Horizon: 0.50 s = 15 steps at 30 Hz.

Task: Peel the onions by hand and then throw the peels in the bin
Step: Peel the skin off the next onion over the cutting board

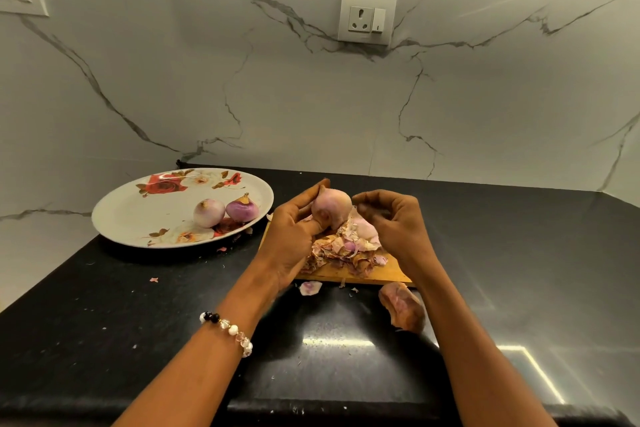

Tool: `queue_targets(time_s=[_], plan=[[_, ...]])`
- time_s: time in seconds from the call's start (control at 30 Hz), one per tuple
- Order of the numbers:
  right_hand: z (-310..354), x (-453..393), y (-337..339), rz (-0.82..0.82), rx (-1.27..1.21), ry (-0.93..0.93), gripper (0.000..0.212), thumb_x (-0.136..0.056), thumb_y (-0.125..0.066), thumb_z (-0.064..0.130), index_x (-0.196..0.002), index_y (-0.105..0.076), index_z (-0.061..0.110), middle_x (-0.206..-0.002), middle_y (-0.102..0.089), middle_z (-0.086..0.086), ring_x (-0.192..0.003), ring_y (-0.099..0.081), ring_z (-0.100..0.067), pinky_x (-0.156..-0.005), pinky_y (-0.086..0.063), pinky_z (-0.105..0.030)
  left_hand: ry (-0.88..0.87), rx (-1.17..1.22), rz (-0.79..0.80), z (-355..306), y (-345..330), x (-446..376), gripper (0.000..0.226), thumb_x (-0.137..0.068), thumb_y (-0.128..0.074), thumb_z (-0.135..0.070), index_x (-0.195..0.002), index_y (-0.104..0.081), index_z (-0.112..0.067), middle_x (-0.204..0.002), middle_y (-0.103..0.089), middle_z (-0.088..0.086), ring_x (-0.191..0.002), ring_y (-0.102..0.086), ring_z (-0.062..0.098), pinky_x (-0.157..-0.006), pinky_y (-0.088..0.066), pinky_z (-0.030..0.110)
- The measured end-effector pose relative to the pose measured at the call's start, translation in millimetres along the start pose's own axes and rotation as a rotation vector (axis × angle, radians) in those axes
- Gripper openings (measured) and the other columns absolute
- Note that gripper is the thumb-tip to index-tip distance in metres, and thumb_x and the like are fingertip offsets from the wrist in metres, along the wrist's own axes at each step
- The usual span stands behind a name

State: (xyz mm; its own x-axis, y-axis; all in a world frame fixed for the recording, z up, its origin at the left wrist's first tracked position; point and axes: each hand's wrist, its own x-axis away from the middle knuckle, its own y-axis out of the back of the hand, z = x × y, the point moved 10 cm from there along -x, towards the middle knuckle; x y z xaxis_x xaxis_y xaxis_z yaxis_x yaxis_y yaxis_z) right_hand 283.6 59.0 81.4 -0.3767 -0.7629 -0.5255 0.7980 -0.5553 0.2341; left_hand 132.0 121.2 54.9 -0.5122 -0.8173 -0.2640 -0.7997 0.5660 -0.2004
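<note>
Onion held above the peel heap, right hand just beside it.

We see the left hand [294,229] with fingers clamped on the onion [331,211], root end toward us, over the peels [346,250] on the cutting board [388,272]. The right hand [391,218] is just to its right, fingers curled; whether they pinch skin we cannot tell. Two onions [225,211] lie on the plate [138,215], left on the surface [138,322].
</note>
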Motion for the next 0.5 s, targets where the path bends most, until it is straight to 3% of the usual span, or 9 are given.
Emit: queue_targets(time_s=[0.1,0.2,0.33,0.5], plan=[[5,2,-1,-0.010,-0.045,0.000,0.017,-0.087,-0.068,0.013,-0.103,-0.071,0.019,-0.100,-0.073,-0.002,-0.095,-0.069,-0.015,-0.084,-0.058,-0.030,-0.093,-0.172,-0.006,-8,0,1,0.053,-0.083,-0.067,0.000,-0.128,-0.056,-0.027,-0.117,-0.062,-0.009,-0.104,-0.062,0.007,-0.082,-0.056,0.025],[10,3,-6,0.053,-0.150,0.003,0.035,-0.080,-0.068,0.026,-0.112,-0.069,0.011,-0.106,-0.072,-0.006,-0.101,-0.069,-0.016,-0.086,-0.056,-0.027,-0.108,-0.182,-0.024,-10,2,1,0.057,-0.073,-0.074,-0.005,-0.125,-0.060,-0.024,-0.114,-0.063,-0.012,-0.097,-0.064,0.000,-0.077,-0.055,0.021],[11,6,-24,0.182,-0.032,0.014,0.053,-0.073,-0.074,0.029,-0.122,-0.065,0.009,-0.115,-0.069,-0.005,-0.105,-0.067,-0.016,-0.086,-0.058,-0.030,-0.136,-0.260,-0.028,-10,2,2,0.062,-0.069,-0.079,-0.006,-0.126,-0.060,-0.024,-0.114,-0.065,-0.009,-0.098,-0.064,0.002,-0.077,-0.055,0.020],[12,6,-19,0.124,-0.080,0.035,0.057,-0.070,-0.073,0.028,-0.123,-0.064,0.008,-0.113,-0.070,-0.009,-0.104,-0.068,-0.017,-0.084,-0.058,-0.029,-0.134,-0.250,0.015,-11,-2,2,0.071,-0.063,-0.080,-0.016,-0.129,-0.058,-0.019,-0.117,-0.065,-0.002,-0.102,-0.066,0.009,-0.082,-0.055,0.023]])
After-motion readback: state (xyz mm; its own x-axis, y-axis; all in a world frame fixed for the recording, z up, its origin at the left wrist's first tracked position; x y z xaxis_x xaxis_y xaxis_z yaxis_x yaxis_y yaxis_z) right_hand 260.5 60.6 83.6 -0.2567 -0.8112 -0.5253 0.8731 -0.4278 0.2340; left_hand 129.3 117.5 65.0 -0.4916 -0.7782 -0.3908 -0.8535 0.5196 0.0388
